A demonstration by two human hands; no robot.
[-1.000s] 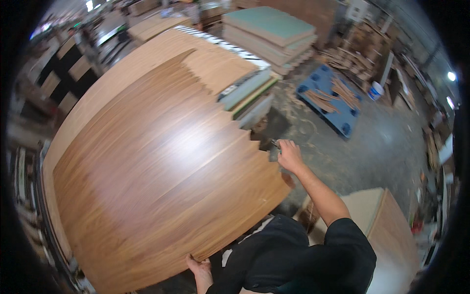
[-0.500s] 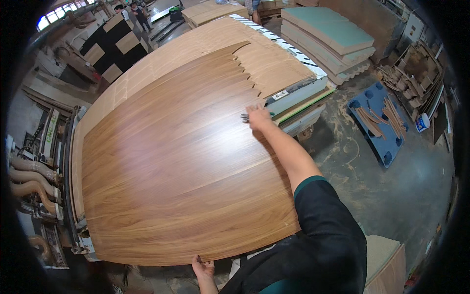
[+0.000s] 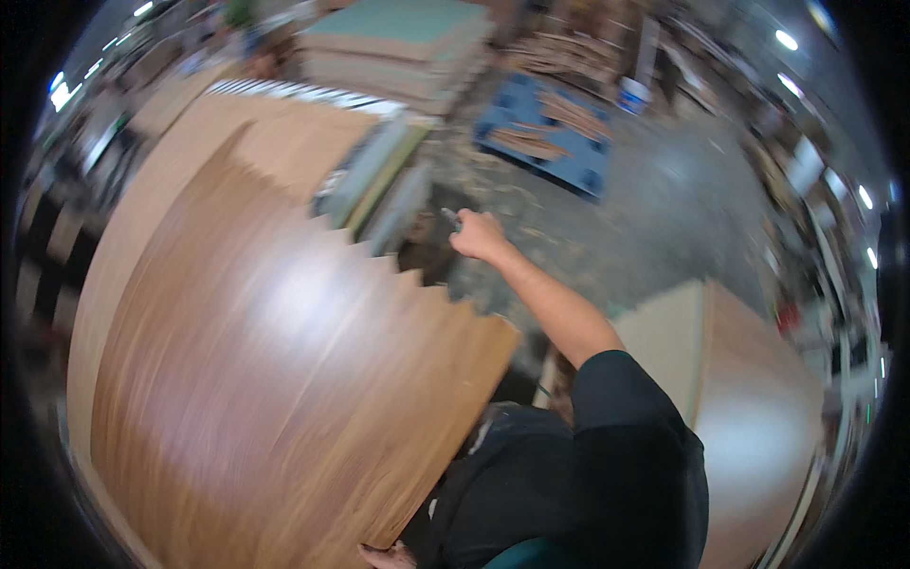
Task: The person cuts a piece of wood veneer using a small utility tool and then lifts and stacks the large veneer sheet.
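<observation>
A large wood-grain panel (image 3: pixel 246 360) lies in front of me on a paler board (image 3: pixel 114 275), its right edge looking jagged like saw teeth. My right hand (image 3: pixel 479 235) is stretched out just past that edge, over the floor, closed on a small silver-and-green hand tool (image 3: pixel 450 217); blur hides its exact kind. At the bottom, my left hand (image 3: pixel 389 556) grips the panel's near edge. Only part of this hand shows, with its lower fingers out of sight.
Stacked boards (image 3: pixel 374 194) stand beyond the panel's right edge. A blue pallet (image 3: pixel 545 133) with thin wood strips lies on the floor, near a white bucket (image 3: pixel 632 95). A green-topped stack (image 3: pixel 393 33) stands at the back. Another pale panel stack (image 3: pixel 749 408) is at my right.
The view has swung to the right and blurred. My right hand has moved off the panel's surface, out past its right edge, still with the tool. My left hand stays on the near edge.
</observation>
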